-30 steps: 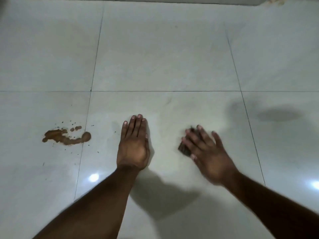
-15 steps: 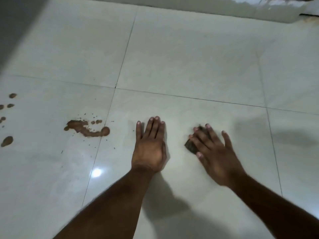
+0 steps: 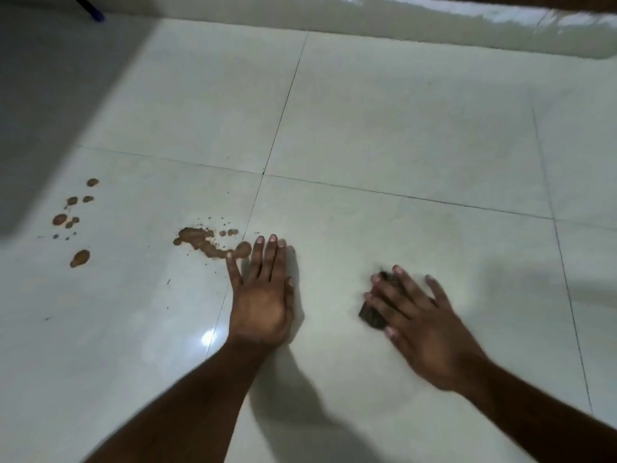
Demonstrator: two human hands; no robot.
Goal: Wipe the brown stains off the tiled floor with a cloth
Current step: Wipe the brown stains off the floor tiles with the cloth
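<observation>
A large brown stain (image 3: 207,243) lies on the pale tiled floor (image 3: 384,135), just left of a grout line. Several smaller brown spots (image 3: 75,215) sit further left. My left hand (image 3: 262,295) rests flat on the floor, fingers apart, its fingertips right beside the large stain's right end. My right hand (image 3: 417,315) presses a small dark cloth (image 3: 372,315) onto the tile to the right. Only the cloth's left edge shows under the fingers.
A white skirting or wall base (image 3: 434,21) runs along the far side. A dark shadowed area (image 3: 40,95) covers the upper left, with a blue object (image 3: 95,15) at the top left corner.
The view has swung left, bringing more brown spots into sight. My left hand has moved closer to the large stain and spread its fingers. My right hand stays on the cloth.
</observation>
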